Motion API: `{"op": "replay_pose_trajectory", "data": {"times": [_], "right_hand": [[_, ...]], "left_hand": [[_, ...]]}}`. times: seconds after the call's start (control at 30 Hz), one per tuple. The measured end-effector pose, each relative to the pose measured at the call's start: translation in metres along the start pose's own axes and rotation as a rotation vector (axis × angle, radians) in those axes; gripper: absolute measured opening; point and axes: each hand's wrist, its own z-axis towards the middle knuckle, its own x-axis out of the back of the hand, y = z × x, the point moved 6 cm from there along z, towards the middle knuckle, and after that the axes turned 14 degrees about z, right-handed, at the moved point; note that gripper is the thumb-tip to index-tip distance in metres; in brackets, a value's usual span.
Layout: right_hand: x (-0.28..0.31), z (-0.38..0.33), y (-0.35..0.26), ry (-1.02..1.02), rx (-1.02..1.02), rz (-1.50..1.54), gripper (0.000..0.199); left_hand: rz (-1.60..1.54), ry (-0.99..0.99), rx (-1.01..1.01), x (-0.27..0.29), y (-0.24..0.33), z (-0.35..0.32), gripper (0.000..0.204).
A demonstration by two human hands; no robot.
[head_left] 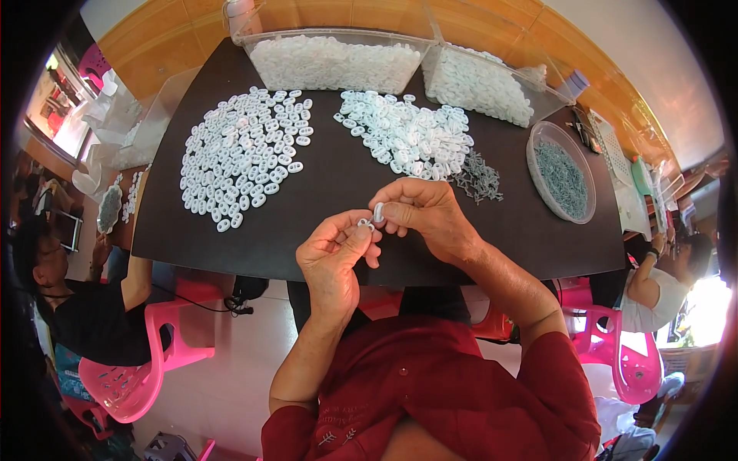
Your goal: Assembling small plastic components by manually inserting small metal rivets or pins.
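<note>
Over the near edge of the dark table, my two hands meet with their fingertips close together. My left hand (333,257) pinches a small white plastic piece (365,223) with an opening in it. Between the thumb and fingers of my right hand (434,219) is a white oval plastic piece (378,212), held upright beside the other. Just beyond my hands lies a heap of white plastic pieces (419,134). A small pile of grey screw-like pieces (478,180) lies next to it. To the left spreads a broad heap of white two-holed ovals (242,150).
Two clear bins, left (338,34) and right (530,115), hold white pieces along the back of the dark table (323,192). A round clear tub (531,165) of grey pieces stands at right. People sit on pink chairs left (157,338) and right (626,357).
</note>
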Motion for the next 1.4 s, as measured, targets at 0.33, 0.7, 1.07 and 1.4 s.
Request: {"op": "replay_pose_trajectory", "data": {"times": [0.33, 0.7, 1.07, 1.4], "right_hand": [[0.002, -0.001, -0.004, 0.016, 0.063, -0.094, 0.012], [-0.004, -0.001, -0.004, 0.001, 0.132, -0.184, 0.011], [-0.009, -0.005, -0.003, 0.001, 0.188, -0.280, 0.010], [-0.014, -0.009, -0.011, -0.008, 0.400, -0.645, 0.010]], "left_hand": [[0.140, 0.068, -0.024, 0.002, 0.003, -0.003, 0.016], [0.169, 0.069, -0.031, 0.001, 0.000, -0.005, 0.016], [0.212, 0.076, -0.114, -0.003, -0.001, -0.006, 0.020], [0.173, 0.015, -0.116, -0.007, -0.005, -0.004, 0.030]]}}
